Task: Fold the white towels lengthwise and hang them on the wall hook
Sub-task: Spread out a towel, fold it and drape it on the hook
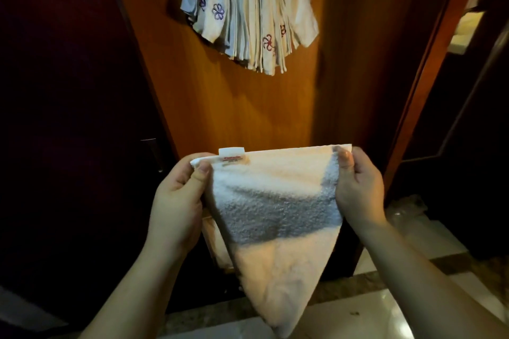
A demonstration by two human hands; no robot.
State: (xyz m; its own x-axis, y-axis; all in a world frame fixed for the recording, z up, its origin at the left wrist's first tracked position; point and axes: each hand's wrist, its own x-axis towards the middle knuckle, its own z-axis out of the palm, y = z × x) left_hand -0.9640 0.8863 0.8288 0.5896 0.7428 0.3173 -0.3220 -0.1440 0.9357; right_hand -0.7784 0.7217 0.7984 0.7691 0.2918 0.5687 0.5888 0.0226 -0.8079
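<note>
My left hand (176,198) and right hand (358,187) each pinch a top corner of the white towel (275,201), thumb over curled fingers, top edge stretched level with its label tab (231,152) sticking up, the rest hanging to a point. I'm facing an orange-brown wooden panel (248,107) where a bunch of embroidered towels (248,14) hangs fanned out; the hook itself isn't visible. Dark door (68,91) to my left, glossy pale floor tiles (385,311) with a speckled stone strip below.

Left hand (176,195) and right hand (358,187) raised, fingers pinching.
</note>
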